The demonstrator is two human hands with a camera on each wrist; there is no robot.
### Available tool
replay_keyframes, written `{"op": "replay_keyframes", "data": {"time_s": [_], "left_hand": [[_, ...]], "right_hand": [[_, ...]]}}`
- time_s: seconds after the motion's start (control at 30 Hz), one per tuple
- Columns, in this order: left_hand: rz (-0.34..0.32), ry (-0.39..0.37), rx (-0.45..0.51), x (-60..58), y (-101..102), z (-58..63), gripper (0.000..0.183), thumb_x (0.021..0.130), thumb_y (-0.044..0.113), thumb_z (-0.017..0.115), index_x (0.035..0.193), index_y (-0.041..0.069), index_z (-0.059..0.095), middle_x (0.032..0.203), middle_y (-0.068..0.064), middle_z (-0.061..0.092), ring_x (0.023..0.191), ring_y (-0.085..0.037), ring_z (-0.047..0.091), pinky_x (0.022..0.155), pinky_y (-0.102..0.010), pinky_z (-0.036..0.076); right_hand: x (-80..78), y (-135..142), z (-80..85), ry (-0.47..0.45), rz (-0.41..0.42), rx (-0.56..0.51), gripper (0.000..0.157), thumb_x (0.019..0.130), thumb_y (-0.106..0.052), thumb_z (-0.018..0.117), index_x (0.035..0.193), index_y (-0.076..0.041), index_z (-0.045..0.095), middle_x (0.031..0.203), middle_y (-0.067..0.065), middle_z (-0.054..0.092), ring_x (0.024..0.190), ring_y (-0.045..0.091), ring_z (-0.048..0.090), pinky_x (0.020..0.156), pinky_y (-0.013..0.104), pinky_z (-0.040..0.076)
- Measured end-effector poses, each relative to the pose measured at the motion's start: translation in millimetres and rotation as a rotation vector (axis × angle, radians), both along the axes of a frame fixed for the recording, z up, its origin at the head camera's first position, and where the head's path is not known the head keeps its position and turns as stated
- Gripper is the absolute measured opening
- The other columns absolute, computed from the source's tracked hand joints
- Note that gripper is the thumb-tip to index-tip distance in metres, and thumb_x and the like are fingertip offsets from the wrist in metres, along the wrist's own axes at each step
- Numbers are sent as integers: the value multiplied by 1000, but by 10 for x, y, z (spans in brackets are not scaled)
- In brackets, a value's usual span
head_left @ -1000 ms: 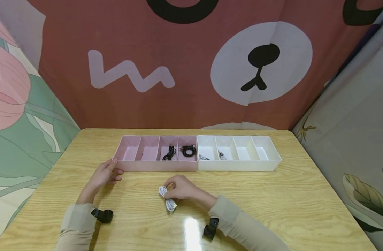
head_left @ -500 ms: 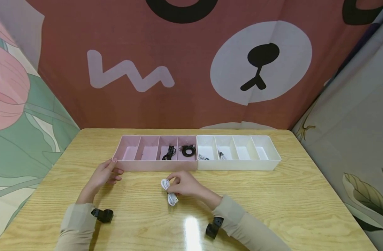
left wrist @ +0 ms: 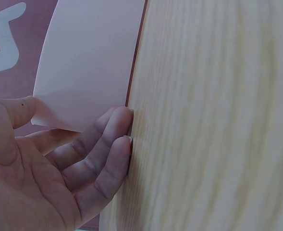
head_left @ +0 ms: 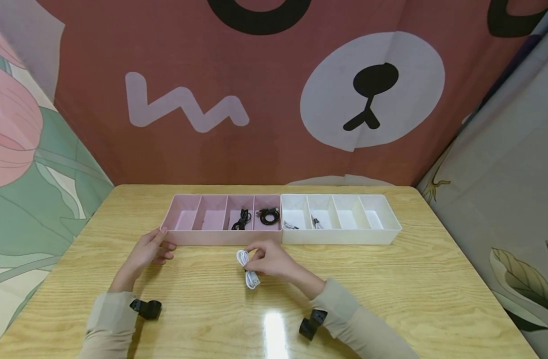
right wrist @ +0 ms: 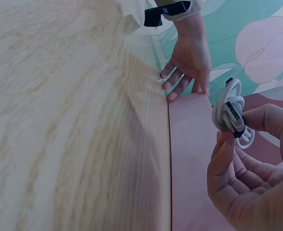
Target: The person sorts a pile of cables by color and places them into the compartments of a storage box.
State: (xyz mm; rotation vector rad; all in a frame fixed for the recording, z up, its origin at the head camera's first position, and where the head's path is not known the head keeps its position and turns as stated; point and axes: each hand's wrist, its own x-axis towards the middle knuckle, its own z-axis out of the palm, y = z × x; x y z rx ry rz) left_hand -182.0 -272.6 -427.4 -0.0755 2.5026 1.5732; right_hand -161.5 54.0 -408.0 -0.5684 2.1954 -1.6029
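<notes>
My right hand pinches a bundled white USB cable between thumb and fingers, raised above the table before the boxes. In the right wrist view, the USB cable is coiled with a dark tie around it and its plug showing. My left hand is at the front left corner of the pink divided box. Its thumb touches the rim, and the other fingers lie loosely bent beside the box end and on the table, as the left wrist view shows the hand.
A white divided box stands end to end with the pink one. Black cables lie coiled in two pink compartments; whitish cables sit in two white compartments. The wooden table ends at a printed cloth.
My right hand has moved slightly right and toward the boxes, carrying the USB cable up from near the table. The left hand stays at the pink box's corner.
</notes>
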Motion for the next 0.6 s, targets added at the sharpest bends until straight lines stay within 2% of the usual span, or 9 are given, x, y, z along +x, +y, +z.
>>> {"op": "replay_keyframes", "data": {"time_s": [0.2, 0.37, 0.43, 0.6], "left_hand": [[1, -11, -12, 6, -1, 0, 66, 98, 47, 22, 131, -9, 32, 95, -19, 60, 73, -20, 61, 60, -34, 50], [0, -5, -8, 5, -1, 2, 66, 98, 47, 22, 131, -9, 32, 95, -19, 60, 72, -20, 61, 60, -34, 50], [-1, -3, -7, 5, 0, 5, 66, 98, 47, 22, 131, -9, 31, 95, -19, 60, 73, -20, 62, 60, -34, 50], [0, -4, -9, 4, 1, 6, 66, 98, 47, 23, 131, -9, 31, 95, -19, 60, 73, -21, 62, 60, -34, 50]], "right_hand": [[-7, 59, 52, 20, -9, 25, 38, 72, 4, 66, 108, 9, 58, 63, 4, 60, 50, 11, 50, 46, 21, 41], [-22, 134, 105, 61, -24, 48, 37, 72, 3, 65, 108, 8, 59, 64, 4, 61, 54, 22, 56, 49, 26, 46], [-30, 165, 128, 68, -37, 60, 36, 73, 2, 65, 108, 7, 59, 64, 3, 61, 54, 25, 55, 48, 25, 44], [-72, 243, 156, 66, -64, 65, 37, 72, 0, 66, 109, 6, 59, 64, 2, 60, 52, 14, 51, 47, 21, 41]]}}
